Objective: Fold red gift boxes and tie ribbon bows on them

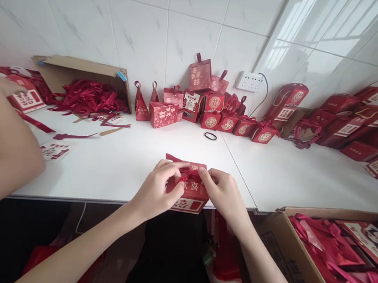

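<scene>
A red gift box (187, 197) with white and gold lettering sits at the front edge of the white table, right before me. Across its top runs a dark red ribbon (190, 174), gathered into a bow or knot. My left hand (163, 185) pinches the ribbon from the left, thumb and forefinger curled together. On the other side my right hand (221, 187) has its thumb and fingers closed on the ribbon at the box's top right. The fingers partly cover the knot, so its exact shape is hidden.
Behind stand several small red boxes (227, 122) along the tiled wall. A cardboard box (81, 65) of red ribbons lies at back left; a carton (285, 254) of gift boxes stands at right. A black band (211, 136) lies mid-table. Other people's arms (1, 155) show at both sides.
</scene>
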`<action>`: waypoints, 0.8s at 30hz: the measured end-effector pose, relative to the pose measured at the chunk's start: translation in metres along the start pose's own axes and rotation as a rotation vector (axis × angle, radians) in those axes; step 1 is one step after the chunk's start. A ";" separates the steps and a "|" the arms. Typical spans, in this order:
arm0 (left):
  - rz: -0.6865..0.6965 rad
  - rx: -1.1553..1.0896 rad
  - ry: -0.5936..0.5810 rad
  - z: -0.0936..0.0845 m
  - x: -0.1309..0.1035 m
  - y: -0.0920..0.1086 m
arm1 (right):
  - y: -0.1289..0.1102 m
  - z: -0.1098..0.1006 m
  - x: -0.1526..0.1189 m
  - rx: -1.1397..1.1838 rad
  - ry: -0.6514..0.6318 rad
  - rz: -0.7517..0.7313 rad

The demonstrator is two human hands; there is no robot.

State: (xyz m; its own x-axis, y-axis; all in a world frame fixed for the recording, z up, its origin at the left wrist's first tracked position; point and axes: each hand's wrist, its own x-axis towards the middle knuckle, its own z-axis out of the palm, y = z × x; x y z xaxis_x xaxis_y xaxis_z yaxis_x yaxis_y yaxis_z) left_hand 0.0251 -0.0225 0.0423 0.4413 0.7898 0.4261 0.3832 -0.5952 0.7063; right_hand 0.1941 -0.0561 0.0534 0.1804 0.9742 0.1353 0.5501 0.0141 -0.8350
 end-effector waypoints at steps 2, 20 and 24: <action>-0.009 0.008 -0.014 -0.001 0.001 -0.001 | 0.001 0.001 0.000 0.029 -0.006 -0.003; -0.043 0.067 0.062 -0.003 0.001 -0.003 | 0.010 0.004 0.003 0.194 -0.027 -0.075; -0.144 0.021 0.048 -0.007 -0.001 -0.003 | 0.018 0.001 0.004 0.355 -0.120 -0.061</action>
State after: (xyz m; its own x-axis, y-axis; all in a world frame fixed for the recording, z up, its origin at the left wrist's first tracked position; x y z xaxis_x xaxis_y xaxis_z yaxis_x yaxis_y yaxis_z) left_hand 0.0179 -0.0201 0.0435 0.3413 0.8730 0.3483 0.4567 -0.4779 0.7503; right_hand 0.2038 -0.0515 0.0384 0.0478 0.9883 0.1446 0.2365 0.1295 -0.9630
